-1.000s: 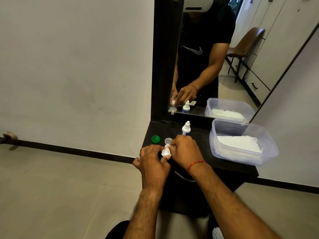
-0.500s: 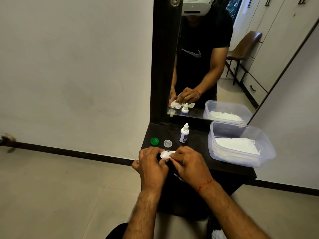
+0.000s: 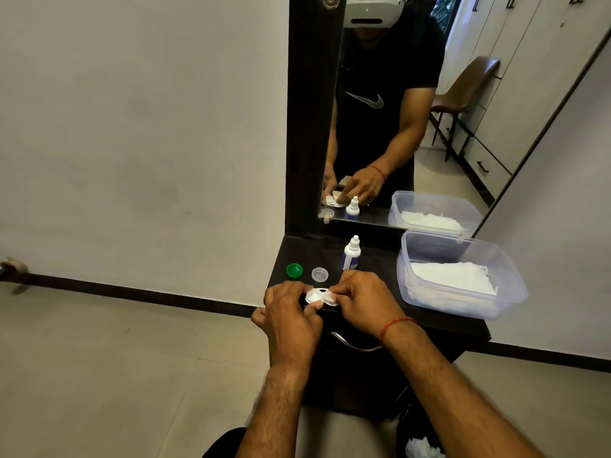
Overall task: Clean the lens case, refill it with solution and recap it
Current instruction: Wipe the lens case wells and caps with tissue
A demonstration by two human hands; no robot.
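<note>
Hands first: my left hand (image 3: 291,312) and right hand (image 3: 363,302) meet over the near edge of the desk (image 3: 307,252), and both grip the white lens case (image 3: 319,295) between them. My left hand pinches the case's left end with curled fingers, the thumb under it. My right hand curls its fingertips onto the right end. A white scrap shows at my right fingertips, and I cannot tell whether it is tissue or part of the case. Both wells of the case are uncapped and face up. A red thread (image 3: 395,325) circles my right wrist.

Just behind my hands, the clear cap (image 3: 319,274) lies on the desk, and the green cap (image 3: 294,270) lies to its left, the two apart from each other. The solution bottle (image 3: 351,254) stands upright behind my right hand, its white cap on.

To the right, a clear plastic tub (image 3: 429,249) sits on the desk with a stack of white tissues (image 3: 453,279) in it. A curved drawer handle (image 3: 355,345) shows below my wrists. The mirror (image 3: 380,127) rises at the back of the desk and reflects my hands, the bottle and the tub.
</note>
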